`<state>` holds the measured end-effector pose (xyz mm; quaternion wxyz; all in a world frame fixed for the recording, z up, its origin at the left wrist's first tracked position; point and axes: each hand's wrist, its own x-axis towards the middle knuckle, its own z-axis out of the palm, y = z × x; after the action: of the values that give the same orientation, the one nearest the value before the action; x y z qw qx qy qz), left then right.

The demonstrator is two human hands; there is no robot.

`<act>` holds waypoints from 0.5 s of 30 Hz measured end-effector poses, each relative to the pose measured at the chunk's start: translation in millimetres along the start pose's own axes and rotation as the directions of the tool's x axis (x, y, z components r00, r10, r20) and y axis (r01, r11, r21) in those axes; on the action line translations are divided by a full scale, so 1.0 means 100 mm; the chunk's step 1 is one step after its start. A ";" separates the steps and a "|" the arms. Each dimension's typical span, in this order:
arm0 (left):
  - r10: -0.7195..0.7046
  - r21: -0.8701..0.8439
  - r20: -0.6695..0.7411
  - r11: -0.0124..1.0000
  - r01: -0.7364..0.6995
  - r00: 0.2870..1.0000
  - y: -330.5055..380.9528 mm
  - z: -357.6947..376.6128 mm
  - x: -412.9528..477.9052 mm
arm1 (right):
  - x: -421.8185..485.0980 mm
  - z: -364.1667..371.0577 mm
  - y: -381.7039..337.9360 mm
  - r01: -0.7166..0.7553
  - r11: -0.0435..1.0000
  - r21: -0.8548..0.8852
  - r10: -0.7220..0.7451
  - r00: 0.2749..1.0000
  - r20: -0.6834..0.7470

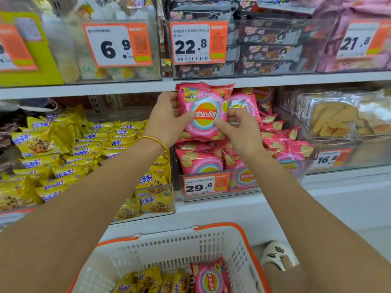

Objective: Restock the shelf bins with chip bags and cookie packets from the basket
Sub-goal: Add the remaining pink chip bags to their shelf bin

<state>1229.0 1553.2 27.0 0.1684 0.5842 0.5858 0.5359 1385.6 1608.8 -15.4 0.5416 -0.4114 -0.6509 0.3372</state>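
Left hand (167,119): is gripping the left edge of the chip bag (204,113), with the thumb pressing on the front and the fingers curling behind. A gold bangle (154,141) is sitting on the wrist.
Right hand (241,132): is pinching the lower right part of the same bag, with the thumb lying on the front and the fingers curling round the edge.
Chip bag appearance: is showing a glossy pink face, a round yellow-and-red logo ringed in white and pale blue, a cartoon figure at the upper left and a crimped top edge.
Chip bag position: is standing upright between both hands, facing the camera, just above the chip bin (243,192). Its top edge is reaching the front edge of the shelf above.
Chip bin contents: is holding a pile of matching pink bags behind a price tag (206,183) reading 29.8.
Cookie bin (172,199): is standing just left of the chip bin and is holding heaped yellow cookie packets (63,161) with blue lettering.
Basket (169,246): is sitting below the arms. It is white with an orange rim and is holding yellow cookie packets and one pink chip bag.
Biscuit bin (359,157): is standing right of the chip bin and is holding clear packs of tan biscuits.
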 end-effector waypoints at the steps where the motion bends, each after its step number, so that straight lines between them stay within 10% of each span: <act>1: 0.001 -0.011 0.002 1.000 -0.001 1.000 0.00 0.02 -0.01 | -0.01 -0.01 -0.01 0.014 0.999 -0.029 -0.014 1.000 -0.020; 15: -0.023 0.220 0.007 0.975 0.021 1.000 -0.16 -0.04 -0.04 | 0.00 -0.10 -0.05 0.095 0.971 -0.219 -0.055 0.982 0.182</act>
<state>1218.7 1552.1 13.3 0.1114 0.5952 0.6471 0.4633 1394.6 1606.9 -8.8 0.4445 -0.4143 -0.7452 0.2749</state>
